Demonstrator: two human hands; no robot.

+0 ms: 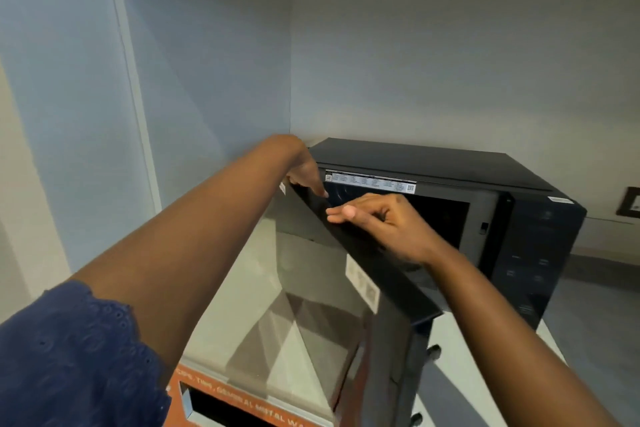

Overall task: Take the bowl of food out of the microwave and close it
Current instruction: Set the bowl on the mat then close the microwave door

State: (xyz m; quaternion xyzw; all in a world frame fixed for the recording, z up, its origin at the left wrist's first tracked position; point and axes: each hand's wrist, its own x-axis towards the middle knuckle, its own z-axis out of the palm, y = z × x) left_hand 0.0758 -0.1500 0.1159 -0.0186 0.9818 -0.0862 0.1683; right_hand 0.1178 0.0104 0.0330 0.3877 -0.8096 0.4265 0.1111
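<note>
A black microwave (450, 163) stands on a pale counter in a wall corner. Its door (374, 263) is swung open towards me, hinged at the left, with the glossy outer face turned left. My left hand (304, 170) pinches the door's top edge at the hinge corner, one finger pointing down the inner side. My right hand (377, 222) lies on the same top edge further along, thumb and forefinger tips on it and the other fingers curled. My right hand and wrist cover much of the dark cavity (440, 215). No bowl is visible.
The control panel (540, 253) fills the microwave's right side. The pale counter (242, 288) reaches left to a blue wall. An orange bin (221, 406) with a slot and printed lettering sits at the bottom. A small framed picture (632, 201) hangs at the far right.
</note>
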